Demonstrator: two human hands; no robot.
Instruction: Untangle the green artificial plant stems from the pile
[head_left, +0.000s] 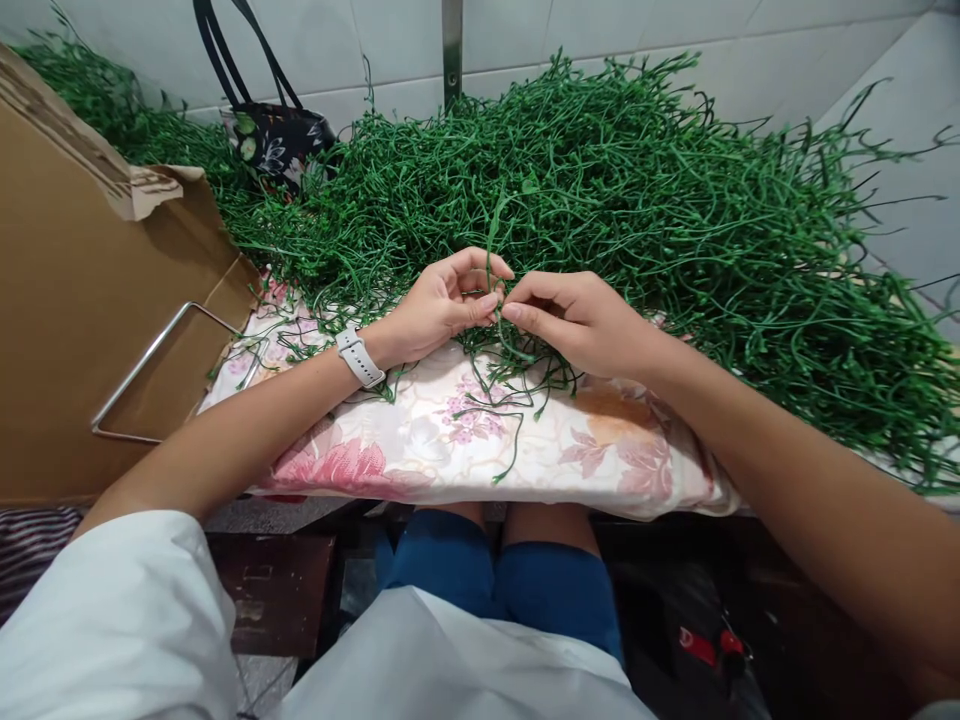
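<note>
Thumb and fingers of my left hand [448, 303] are pinched round a thin green stem [491, 238], which looks like an artificial plant sprig and stands up above the fingertips. Close against it, my right hand [574, 315] pinches the same stem between thumb and forefinger. The exact spot where the fingertips meet is partly hidden. Below the hands, several loose green stems [517, 430] lie on a flower-patterned cloth [420, 455]. Just behind both hands rises a big tangled heap of green stems [600, 180].
A cardboard box [67, 300] stands at the left, with a bent metal wire frame [142, 370] by it. A dark floral bag [277, 140] sits in the greenery at the back left. White tiled wall [405, 50] closes off the rear.
</note>
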